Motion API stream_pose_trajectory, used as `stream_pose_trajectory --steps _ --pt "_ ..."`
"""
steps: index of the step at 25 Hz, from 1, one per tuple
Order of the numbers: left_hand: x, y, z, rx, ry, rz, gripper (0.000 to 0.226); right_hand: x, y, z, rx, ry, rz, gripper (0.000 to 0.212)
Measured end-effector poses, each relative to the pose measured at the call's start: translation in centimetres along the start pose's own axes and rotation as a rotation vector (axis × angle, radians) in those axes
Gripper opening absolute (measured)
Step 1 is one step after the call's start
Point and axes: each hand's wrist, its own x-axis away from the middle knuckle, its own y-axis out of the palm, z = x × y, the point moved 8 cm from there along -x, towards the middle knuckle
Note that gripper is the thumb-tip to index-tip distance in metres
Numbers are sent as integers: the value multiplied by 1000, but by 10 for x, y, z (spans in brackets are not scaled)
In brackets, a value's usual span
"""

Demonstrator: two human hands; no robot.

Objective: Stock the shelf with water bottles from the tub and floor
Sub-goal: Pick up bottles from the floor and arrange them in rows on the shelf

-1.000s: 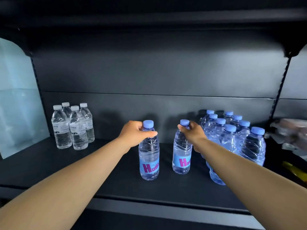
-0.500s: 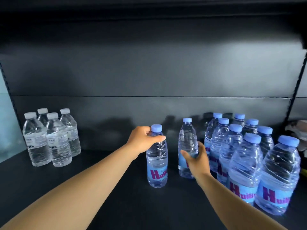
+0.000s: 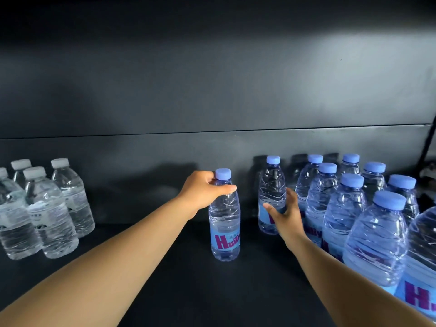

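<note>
— Right, how many bottles do you count on the shelf?

— I count four white-capped bottles in a cluster well to the left of the front blue-capped bottle. To that bottle's right, at least eight blue-capped ones stand packed in a group; the edge of the frame cuts off the nearest. One more, the rear blue-capped bottle, stands upright just right of the front one and further back, beside the group.

— And the hands?

— I see the left hand gripping the front bottle at its neck, fingers and thumb curled round it just under the cap. The right hand holds the rear bottle at mid-body, thumb across the label, fingers wrapped behind. Both bottles stand on the shelf.
</note>
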Motion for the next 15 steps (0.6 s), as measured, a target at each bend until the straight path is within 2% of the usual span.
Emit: stream_pose_trajectory --steps 7,11,15 --pt "-26 19 11 -45 17 77 29 3 5 6 -16 63 -15 65" --pt "-47 38 10 -27 -27 45 35 0 2 2 44 116 -41 62" --pt "-56 48 14 33 7 -38 35 -1 -1 2 75 137 -44 58"
